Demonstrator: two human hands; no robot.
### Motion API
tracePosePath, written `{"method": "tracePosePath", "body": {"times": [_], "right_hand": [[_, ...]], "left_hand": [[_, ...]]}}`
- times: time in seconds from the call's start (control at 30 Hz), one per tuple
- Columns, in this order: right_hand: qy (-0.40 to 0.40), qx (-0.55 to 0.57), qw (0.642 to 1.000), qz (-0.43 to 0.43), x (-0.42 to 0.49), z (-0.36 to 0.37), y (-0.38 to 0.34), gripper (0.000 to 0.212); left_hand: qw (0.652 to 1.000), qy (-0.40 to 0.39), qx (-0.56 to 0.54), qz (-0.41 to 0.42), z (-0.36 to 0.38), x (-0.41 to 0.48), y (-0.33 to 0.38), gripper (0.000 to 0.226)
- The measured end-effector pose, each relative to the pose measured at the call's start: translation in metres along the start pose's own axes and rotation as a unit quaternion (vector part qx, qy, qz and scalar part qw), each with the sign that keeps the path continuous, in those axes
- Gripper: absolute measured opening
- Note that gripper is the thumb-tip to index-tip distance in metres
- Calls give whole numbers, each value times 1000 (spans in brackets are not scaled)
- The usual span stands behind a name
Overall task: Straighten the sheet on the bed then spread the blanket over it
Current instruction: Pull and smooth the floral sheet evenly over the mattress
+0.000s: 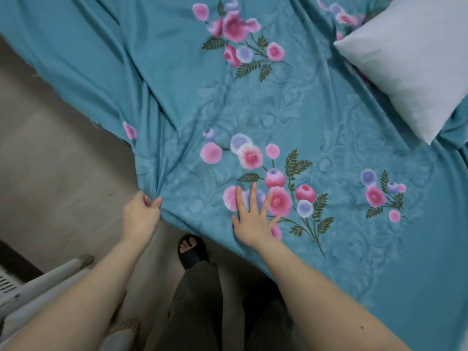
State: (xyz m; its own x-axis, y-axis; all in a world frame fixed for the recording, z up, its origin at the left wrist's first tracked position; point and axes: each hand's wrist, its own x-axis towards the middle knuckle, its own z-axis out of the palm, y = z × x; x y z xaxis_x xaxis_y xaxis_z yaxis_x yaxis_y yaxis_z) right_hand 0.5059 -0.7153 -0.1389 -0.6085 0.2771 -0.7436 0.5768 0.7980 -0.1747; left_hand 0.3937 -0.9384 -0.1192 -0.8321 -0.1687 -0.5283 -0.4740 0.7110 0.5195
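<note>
Sheet: teal with pink and violet flowers, spread over the bed across the centre, top and right of the frame, hanging off the bed's side toward the lower left.
Left hand: at lower centre-left, fingers curled tight round a bunched fold at the sheet's edge, with creases fanning upward from the grip.
Right hand: just right of it, flat on the sheet, fingers straight and spread wide over a flower cluster, holding nothing.
Done so far: middle of the sheet lying fairly flat; judged partway through the straightening.
Left to do: long folds from the grip toward the upper left yet to be pulled out; wrinkles beside the pillow at upper right; blanket not in view, spreading not begun.
Edges: sheet border slanting from upper left down to the gripped fold, then along lower centre; far edges out of frame.
Open room: bare floor at left, free for stepping back and pulling; slippered foot close under the edge; pale rolled items at lower left, likely limiting a step that way.
</note>
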Motion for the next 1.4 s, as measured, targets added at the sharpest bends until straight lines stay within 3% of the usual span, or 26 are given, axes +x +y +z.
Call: {"method": "tracePosePath", "body": {"times": [0.13, 0.27, 0.33, 0.43, 0.53, 0.63, 0.7, 0.8, 0.97, 1.07, 1.13, 1.23, 1.33, 1.4], "right_hand": [[-9, -51, 998, 23, -1, -12, -10, 74], [-72, -117, 989, 46, 12, -48, -31, 89], [-26, -132, 990, 44, 21, -66, -51, 74], [90, -8, 996, 0, 36, -88, -88, 38], [140, 80, 979, -121, 51, -96, -130, 42], [98, 124, 973, -170, 66, -92, -170, 58], [75, 118, 976, -165, 78, -87, -185, 53], [41, 116, 984, -132, 91, -90, -194, 22], [21, 151, 988, 37, 108, -117, -180, 26], [-31, 147, 987, 54, 120, -133, -171, 17], [-39, 136, 989, 43, 126, -146, -177, 11], [22, 185, 982, -1, 135, -161, -202, 32], [38, 201, 973, -104, 143, -168, -242, 54], [38, 162, 974, -152, 144, -166, -270, 66]], "left_hand": [[994, -101, -19, -47, -19, 2, -30, 23], [989, -123, -56, -67, -36, 12, -31, 7], [987, -122, -70, -74, -45, 22, -23, 12], [986, -120, -94, -71, -54, 43, -5, 24], [985, -116, -111, -59, -65, 66, 15, 32], [986, -114, -116, -31, -81, 97, 39, 47], [989, -103, -102, -16, -90, 125, 53, 56], [995, -74, -68, -9, -100, 169, 72, 66], [991, 36, -109, -69, -112, 229, 96, 63], [965, 110, -172, -163, -124, 256, 106, 69], [933, 119, -273, -202, -130, 266, 117, 59], [902, 61, -380, -197, -138, 279, 131, 21], [910, -93, -357, -190, -146, 290, 141, 19], [924, -147, -316, -159, -150, 294, 142, 10]]}}
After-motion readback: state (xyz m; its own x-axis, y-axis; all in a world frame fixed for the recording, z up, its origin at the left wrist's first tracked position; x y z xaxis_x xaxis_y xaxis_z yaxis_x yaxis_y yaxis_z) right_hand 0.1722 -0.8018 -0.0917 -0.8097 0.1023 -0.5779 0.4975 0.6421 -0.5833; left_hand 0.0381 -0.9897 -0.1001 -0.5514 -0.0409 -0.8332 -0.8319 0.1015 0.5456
